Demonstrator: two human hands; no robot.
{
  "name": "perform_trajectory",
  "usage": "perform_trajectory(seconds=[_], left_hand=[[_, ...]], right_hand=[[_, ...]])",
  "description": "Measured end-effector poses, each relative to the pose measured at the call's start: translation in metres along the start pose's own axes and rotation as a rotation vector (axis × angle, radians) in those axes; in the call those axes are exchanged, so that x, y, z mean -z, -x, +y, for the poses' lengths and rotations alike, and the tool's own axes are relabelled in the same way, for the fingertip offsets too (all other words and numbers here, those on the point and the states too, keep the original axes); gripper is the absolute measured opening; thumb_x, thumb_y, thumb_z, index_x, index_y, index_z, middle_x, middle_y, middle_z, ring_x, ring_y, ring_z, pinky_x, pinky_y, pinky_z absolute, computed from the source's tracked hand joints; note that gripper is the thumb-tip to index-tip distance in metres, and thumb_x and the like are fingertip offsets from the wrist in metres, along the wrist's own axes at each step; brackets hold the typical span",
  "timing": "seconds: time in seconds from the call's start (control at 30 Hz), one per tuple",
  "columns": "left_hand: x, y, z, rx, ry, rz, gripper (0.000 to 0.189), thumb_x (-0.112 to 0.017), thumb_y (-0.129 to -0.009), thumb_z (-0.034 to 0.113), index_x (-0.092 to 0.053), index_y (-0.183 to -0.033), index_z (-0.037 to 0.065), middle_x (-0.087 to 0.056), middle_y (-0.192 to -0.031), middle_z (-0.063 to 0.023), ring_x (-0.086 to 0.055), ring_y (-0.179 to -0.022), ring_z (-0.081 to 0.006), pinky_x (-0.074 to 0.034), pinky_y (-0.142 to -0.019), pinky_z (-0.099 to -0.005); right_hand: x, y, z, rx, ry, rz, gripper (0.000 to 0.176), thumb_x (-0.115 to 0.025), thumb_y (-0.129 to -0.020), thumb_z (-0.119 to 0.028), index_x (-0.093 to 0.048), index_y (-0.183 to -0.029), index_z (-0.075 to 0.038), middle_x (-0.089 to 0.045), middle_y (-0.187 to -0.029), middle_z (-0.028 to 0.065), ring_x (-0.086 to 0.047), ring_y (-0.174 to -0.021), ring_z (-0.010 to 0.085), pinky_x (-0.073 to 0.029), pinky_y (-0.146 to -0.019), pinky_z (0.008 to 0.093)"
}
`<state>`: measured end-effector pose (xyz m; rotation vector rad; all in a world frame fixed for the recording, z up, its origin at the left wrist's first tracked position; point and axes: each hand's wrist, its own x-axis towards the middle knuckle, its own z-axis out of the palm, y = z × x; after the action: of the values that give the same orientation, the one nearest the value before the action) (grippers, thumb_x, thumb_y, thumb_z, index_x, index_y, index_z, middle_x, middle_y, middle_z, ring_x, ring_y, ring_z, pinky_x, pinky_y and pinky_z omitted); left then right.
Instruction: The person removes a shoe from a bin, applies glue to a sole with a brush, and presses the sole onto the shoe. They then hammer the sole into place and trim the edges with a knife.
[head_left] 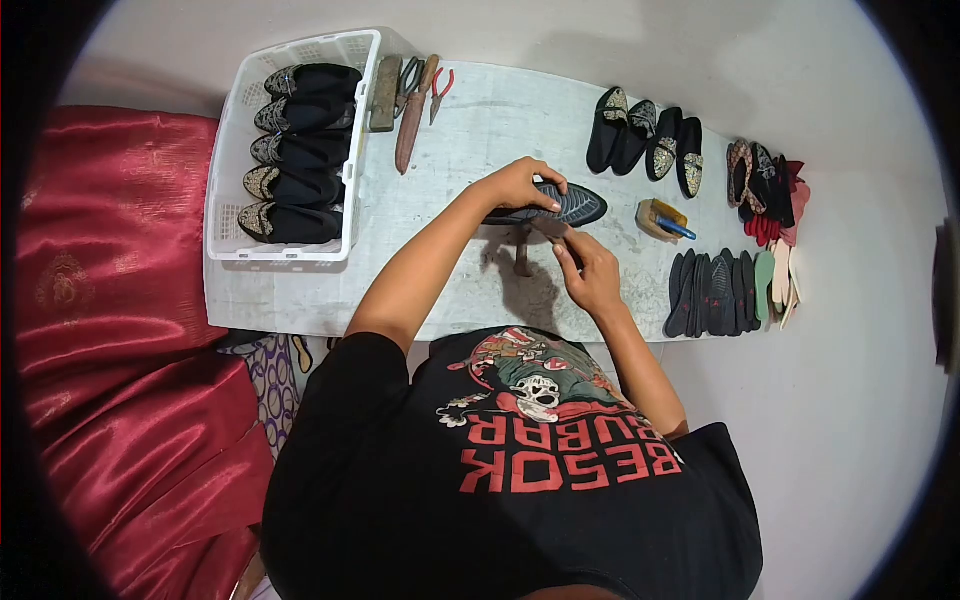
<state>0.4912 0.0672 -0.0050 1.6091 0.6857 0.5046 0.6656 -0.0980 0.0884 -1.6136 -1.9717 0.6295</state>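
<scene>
My left hand (520,187) is closed around a black shoe (580,207), which it holds sole-up over the white table with the patterned sole facing me and the pointed toe to the right. My right hand (593,272) is closed just below the shoe, thumb raised, on a flat blade-like tool (549,229) whose tip is right at the sole's near edge. What kind of tool it is I cannot tell. Below the shoe, a short brown wooden piece (522,255) stands out against the shadow on the table.
A white plastic crate (358,190) of black shoes stands left, beside a sharpening block (384,95), scissors (408,82), a sheathed knife (412,125) and red-handled pliers (440,95). Rightward are finished-looking shoes (662,150), a glue tub with brush (662,218) and soles (718,292).
</scene>
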Motion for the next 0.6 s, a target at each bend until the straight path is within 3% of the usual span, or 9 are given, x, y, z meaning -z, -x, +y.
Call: perform_trajectory(seconds=[0.17, 0.27, 0.37, 0.43, 0.57, 0.6], left_hand=[[-0.002, 0.001, -0.002, -0.015, 0.045, 0.012, 0.034, -0.091, -0.076, 0.020, -0.079, -0.106, 0.011, -0.069, -0.102, -0.0066, -0.060, -0.095, -0.0203, -0.047, -0.088, -0.0352], [-0.004, 0.003, -0.001, -0.018, 0.025, 0.025, 0.035, -0.091, -0.076, 0.021, -0.079, -0.106, 0.011, -0.067, -0.098, -0.0056, -0.058, -0.092, -0.0199, -0.046, -0.086, -0.0346], [-0.003, 0.002, -0.004, -0.032, 0.016, 0.041, 0.036, -0.092, -0.075, 0.023, -0.079, -0.106, 0.011, -0.066, -0.096, -0.0047, -0.057, -0.091, -0.0194, -0.045, -0.085, -0.0342], [-0.004, 0.004, -0.002, -0.032, 0.022, 0.044, 0.036, -0.092, -0.075, 0.024, -0.079, -0.107, 0.011, -0.065, -0.096, -0.0043, -0.057, -0.091, -0.0192, -0.045, -0.085, -0.0341], [-0.002, 0.000, -0.004, -0.012, 0.016, 0.019, 0.036, -0.092, -0.075, 0.025, -0.079, -0.107, 0.013, -0.064, -0.096, -0.0032, -0.055, -0.090, -0.0185, -0.044, -0.084, -0.0338], [-0.003, 0.002, -0.004, -0.037, 0.012, 0.035, 0.036, -0.092, -0.075, 0.025, -0.079, -0.107, 0.013, -0.064, -0.096, -0.0028, -0.054, -0.089, -0.0184, -0.044, -0.083, -0.0336]], right_hand=[[-0.007, -0.004, -0.007, 0.008, 0.024, -0.035, 0.034, -0.065, -0.099, -0.026, -0.070, -0.129, -0.010, -0.070, -0.086, 0.0114, -0.069, -0.072, 0.0310, -0.053, -0.065, 0.0405], [-0.015, -0.004, 0.000, 0.058, -0.002, 0.054, 0.035, -0.065, -0.099, -0.026, -0.070, -0.130, -0.010, -0.070, -0.085, 0.0109, -0.069, -0.072, 0.0311, -0.054, -0.066, 0.0409], [-0.009, -0.007, -0.006, -0.027, -0.010, -0.014, 0.035, -0.065, -0.099, -0.026, -0.070, -0.129, -0.009, -0.072, -0.090, 0.0127, -0.071, -0.077, 0.0332, -0.054, -0.069, 0.0418], [-0.010, -0.009, -0.005, -0.052, 0.009, 0.007, 0.032, -0.068, -0.099, -0.025, -0.072, -0.121, -0.002, -0.074, -0.097, 0.0176, -0.072, -0.079, 0.0323, -0.055, -0.071, 0.0378], [-0.005, -0.012, -0.009, -0.130, -0.042, -0.038, 0.031, -0.068, -0.099, -0.024, -0.072, -0.120, -0.001, -0.074, -0.097, 0.0180, -0.071, -0.080, 0.0338, -0.055, -0.072, 0.0389], [-0.009, -0.013, -0.006, -0.057, -0.024, 0.007, 0.032, -0.067, -0.099, -0.025, -0.071, -0.123, -0.005, -0.072, -0.093, 0.0156, -0.071, -0.078, 0.0339, -0.055, -0.070, 0.0400]])
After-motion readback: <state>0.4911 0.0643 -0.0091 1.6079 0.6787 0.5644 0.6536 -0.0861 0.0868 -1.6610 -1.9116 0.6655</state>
